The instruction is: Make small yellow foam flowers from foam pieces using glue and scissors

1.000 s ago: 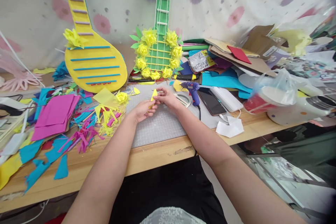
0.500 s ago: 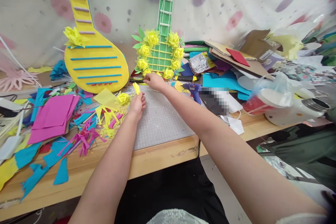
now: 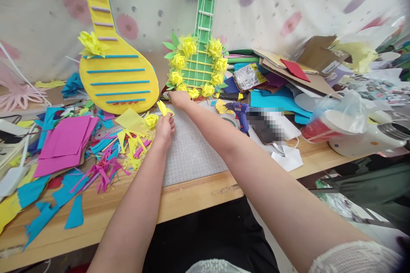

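Note:
My left hand [image 3: 165, 129] is closed around a small bundle of yellow paper strips [image 3: 162, 108], which sticks up above the fingers over the cutting mat [image 3: 195, 149]. My right hand [image 3: 180, 99] reaches to the mat's back edge, at the foot of the green paper guitar [image 3: 199, 68] ringed with yellow paper flowers. Its fingers point down and left beside a dark item; the fingertips are hidden, so any grip there is unclear. A yellow paper rose [image 3: 150, 120] lies left of my left hand, near a yellow sheet [image 3: 131, 120] and yellow scraps [image 3: 130, 145].
A yellow paper lute [image 3: 120, 79] leans at the back left. Magenta sheets [image 3: 65, 145] and blue scraps [image 3: 74, 212] cover the left side. To the right lie a purple glue gun [image 3: 241, 115], a phone [image 3: 264, 128], a lidded cup [image 3: 329, 126] and piled cardboard [image 3: 288, 72].
My right hand has moved left along the mat's back edge, its fingers lower. The yellow strips in my left hand now fan out and lean left. The view has shifted slightly.

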### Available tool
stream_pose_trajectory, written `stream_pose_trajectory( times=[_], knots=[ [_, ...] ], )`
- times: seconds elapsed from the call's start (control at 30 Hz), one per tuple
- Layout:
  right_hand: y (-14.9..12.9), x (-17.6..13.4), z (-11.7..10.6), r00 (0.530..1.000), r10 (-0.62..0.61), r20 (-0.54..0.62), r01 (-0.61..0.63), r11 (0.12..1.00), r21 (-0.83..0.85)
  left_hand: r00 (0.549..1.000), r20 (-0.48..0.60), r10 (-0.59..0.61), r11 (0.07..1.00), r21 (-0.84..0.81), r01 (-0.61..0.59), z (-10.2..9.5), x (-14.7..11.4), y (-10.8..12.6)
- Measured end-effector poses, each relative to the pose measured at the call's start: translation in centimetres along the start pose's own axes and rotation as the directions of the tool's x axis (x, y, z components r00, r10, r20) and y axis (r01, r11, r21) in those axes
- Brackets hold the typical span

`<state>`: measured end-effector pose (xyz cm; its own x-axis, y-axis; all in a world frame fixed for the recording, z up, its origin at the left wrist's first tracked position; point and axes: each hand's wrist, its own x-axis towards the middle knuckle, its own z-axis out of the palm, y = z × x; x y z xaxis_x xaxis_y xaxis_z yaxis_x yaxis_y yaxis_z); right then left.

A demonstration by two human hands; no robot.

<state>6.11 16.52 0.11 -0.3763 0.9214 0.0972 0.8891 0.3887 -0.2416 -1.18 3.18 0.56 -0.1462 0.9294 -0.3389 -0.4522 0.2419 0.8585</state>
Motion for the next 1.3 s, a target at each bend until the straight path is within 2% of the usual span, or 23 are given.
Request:
stream_pose_trajectory(
  times=[0.1,0.2,0.33,0.43,0.57,0.77,0.87,1.03,1.2,1.3],
  knots=[
    [-0.2,-1.0,-0.7,0.999,-0.027,-0.031,0.027,1.000,0.002,1.000,-0.011,0.016,1.000,-0.006,-0.016,-0.1,0.3,-0.1],
    [0.0,-3.3,-2.3,0.996,-0.035,-0.081,0.036,0.999,0.019,0.999,-0.002,0.047,0.999,-0.012,-0.047,-0.2,0.4,-0.1],
    [1.4,-8.2,-3.7,0.998,0.006,-0.067,0.007,0.981,0.192,0.997,0.004,0.078,0.997,0.019,-0.078,0.0,0.3,-0.3],
    [2.6,-11.9,-3.3,0.998,0.030,-0.059,-0.011,0.952,0.306,0.993,0.029,0.112,0.989,0.089,-0.114,0.3,0.0,-0.9],
    [3.5,-15.0,-2.2,0.993,0.067,-0.094,-0.030,0.939,0.342,0.984,0.078,0.158,0.953,0.250,-0.173,0.6,-0.4,-1.8],
    [4.3,-15.6,-1.3,0.970,-0.066,-0.234,0.140,0.938,0.317,0.976,0.208,0.067,0.939,0.318,-0.132,0.6,-0.5,-2.2],
    [4.7,-15.5,-0.9,0.959,-0.127,-0.254,0.203,0.933,0.298,0.971,0.234,0.052,0.939,0.318,-0.127,0.4,-0.3,-2.3],
    [4.8,-15.5,-0.4,0.954,-0.169,-0.247,0.240,0.924,0.296,0.968,0.247,0.040,0.915,0.380,-0.135,0.4,-0.2,-2.4],
    [4.7,-15.5,-0.4,0.953,-0.172,-0.249,0.247,0.918,0.311,0.961,0.277,0.011,0.934,0.340,-0.108,0.3,-0.2,-2.4],
    [4.8,-15.5,-0.5,0.951,-0.183,-0.249,0.259,0.912,0.317,0.963,0.268,0.033,0.924,0.358,-0.132,0.3,-0.2,-2.4]
  ],
)
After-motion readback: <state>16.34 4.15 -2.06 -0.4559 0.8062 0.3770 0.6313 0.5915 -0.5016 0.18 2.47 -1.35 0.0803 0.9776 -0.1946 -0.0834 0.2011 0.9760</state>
